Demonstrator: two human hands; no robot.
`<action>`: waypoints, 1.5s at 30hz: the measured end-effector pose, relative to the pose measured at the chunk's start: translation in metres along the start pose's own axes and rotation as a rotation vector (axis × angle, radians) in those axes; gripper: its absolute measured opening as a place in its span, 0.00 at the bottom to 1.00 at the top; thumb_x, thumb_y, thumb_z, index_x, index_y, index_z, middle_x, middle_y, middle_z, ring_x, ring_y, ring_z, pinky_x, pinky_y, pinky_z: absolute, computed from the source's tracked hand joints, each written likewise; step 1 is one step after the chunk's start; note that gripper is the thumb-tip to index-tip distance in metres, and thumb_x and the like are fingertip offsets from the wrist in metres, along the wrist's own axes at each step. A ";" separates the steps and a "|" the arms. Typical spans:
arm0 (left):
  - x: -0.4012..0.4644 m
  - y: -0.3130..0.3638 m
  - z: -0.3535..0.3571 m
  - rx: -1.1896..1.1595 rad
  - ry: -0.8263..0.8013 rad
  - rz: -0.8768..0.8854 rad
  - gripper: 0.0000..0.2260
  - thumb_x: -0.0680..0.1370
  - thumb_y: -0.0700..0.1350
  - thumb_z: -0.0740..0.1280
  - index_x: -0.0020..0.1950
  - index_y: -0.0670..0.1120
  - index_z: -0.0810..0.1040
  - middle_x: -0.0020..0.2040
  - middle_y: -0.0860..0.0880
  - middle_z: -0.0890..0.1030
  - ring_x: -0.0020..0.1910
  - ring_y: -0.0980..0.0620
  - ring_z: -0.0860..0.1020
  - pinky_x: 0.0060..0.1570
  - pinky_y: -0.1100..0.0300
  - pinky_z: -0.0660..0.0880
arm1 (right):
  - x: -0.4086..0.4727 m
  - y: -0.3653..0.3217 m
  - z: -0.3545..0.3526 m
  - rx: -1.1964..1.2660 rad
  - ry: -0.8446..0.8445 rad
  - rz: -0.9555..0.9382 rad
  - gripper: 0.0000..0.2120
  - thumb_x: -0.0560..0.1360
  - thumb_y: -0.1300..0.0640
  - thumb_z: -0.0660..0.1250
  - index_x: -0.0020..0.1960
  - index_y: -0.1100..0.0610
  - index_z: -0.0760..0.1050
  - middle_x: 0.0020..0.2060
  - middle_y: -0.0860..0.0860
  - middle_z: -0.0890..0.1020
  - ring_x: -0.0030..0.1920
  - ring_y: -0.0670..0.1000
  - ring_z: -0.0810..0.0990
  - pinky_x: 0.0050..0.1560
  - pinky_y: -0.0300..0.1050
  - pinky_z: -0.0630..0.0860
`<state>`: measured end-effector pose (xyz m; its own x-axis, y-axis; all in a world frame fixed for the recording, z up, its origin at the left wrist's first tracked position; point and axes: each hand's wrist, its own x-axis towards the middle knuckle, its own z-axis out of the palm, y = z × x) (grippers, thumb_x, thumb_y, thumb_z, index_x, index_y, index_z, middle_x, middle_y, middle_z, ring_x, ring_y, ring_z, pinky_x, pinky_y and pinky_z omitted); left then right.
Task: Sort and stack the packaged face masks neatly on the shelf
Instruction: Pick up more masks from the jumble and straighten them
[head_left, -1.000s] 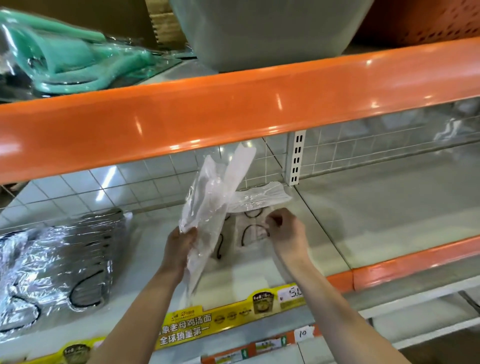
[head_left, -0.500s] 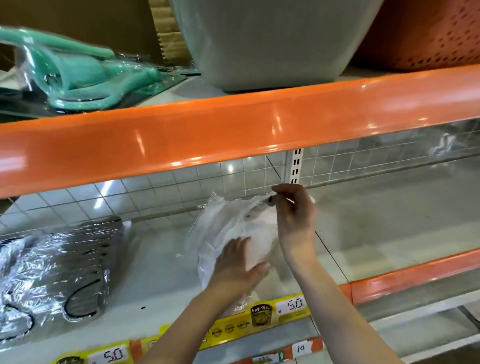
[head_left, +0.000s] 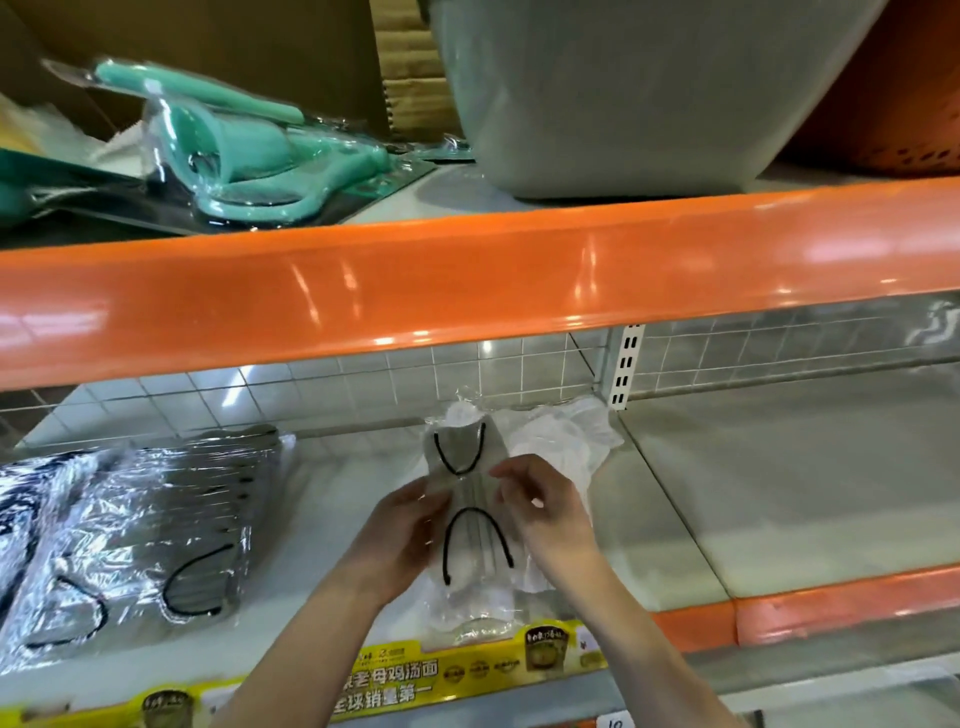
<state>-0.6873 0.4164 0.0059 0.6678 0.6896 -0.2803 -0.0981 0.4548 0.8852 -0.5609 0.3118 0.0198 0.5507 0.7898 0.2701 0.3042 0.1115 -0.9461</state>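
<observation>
Orange-edged shelf (head_left: 675, 493) under both hands. Left of the left hand (head_left: 400, 540), stack of wrapped masks (head_left: 156, 525). Between the hands, one packaged face mask (head_left: 470, 519), lying on the shelf board. Left hand pinching its left edge, right hand (head_left: 545, 512) pinching its right edge, fingers curled.

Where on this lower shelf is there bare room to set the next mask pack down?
The widest bare patch lies right of the slotted upright, back to the wire grid. A narrower strip sits between the wrapped mask stacks at left and the mask pack gripped by the left hand and right hand. Behind that pack, crumpled white packs crowd it.
</observation>
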 end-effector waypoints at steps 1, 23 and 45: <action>-0.002 0.001 -0.004 0.109 0.046 0.013 0.11 0.79 0.37 0.62 0.57 0.41 0.80 0.51 0.39 0.80 0.48 0.44 0.76 0.45 0.55 0.71 | 0.001 0.006 0.003 -0.093 0.030 0.025 0.07 0.75 0.60 0.67 0.45 0.48 0.77 0.41 0.44 0.81 0.41 0.43 0.77 0.43 0.33 0.70; -0.028 0.022 -0.079 1.743 0.308 0.463 0.27 0.79 0.58 0.60 0.76 0.56 0.56 0.76 0.55 0.59 0.75 0.53 0.56 0.70 0.56 0.53 | 0.032 -0.013 0.125 0.557 0.168 0.461 0.26 0.75 0.70 0.64 0.71 0.58 0.60 0.53 0.61 0.79 0.45 0.55 0.83 0.42 0.44 0.80; -0.115 0.018 -0.277 1.687 0.511 0.888 0.16 0.74 0.40 0.60 0.59 0.46 0.81 0.61 0.48 0.80 0.62 0.47 0.77 0.60 0.52 0.69 | -0.039 0.004 0.250 -0.743 -0.408 -0.620 0.15 0.71 0.48 0.61 0.53 0.49 0.81 0.53 0.44 0.81 0.49 0.47 0.80 0.54 0.42 0.77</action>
<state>-0.9708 0.5016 -0.0485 0.5660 0.5915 0.5743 0.6581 -0.7437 0.1174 -0.7760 0.4324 -0.0389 -0.1264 0.8800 0.4579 0.9200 0.2766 -0.2776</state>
